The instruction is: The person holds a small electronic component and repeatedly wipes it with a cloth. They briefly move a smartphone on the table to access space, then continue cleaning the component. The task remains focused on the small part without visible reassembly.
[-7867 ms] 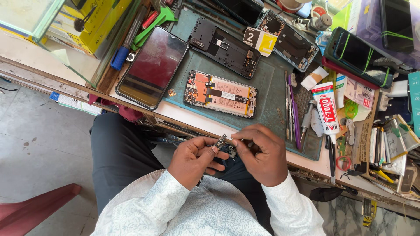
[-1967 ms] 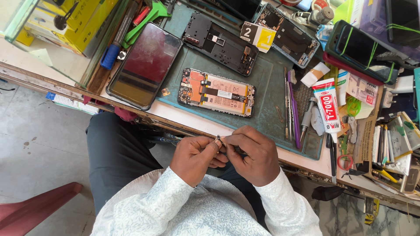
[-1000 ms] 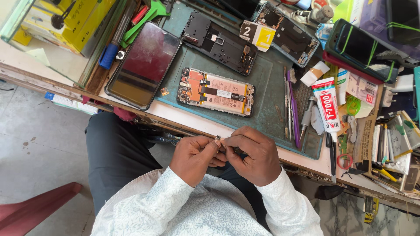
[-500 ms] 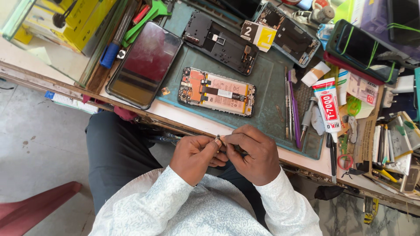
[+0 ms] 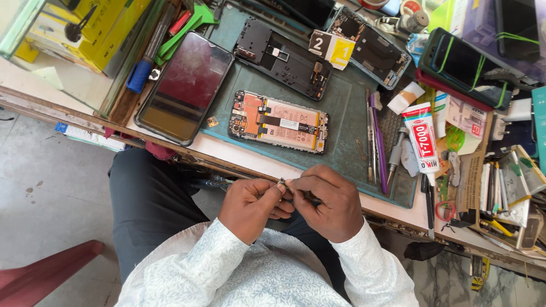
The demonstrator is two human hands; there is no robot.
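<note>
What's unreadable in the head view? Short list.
- Small part pinched between left hand and right hand: too small, mostly covered by fingers; kind unclear.
- Right hand's palm side: faces away, so anything else held there is hidden.
- Black phone at top right: cut off by the frame edge.
- Tools at the right: cluttered, overlapping, hard to separate.

Dark phone screen left on bench, white-and-yellow square tag on frame, white glue tube right
</note>
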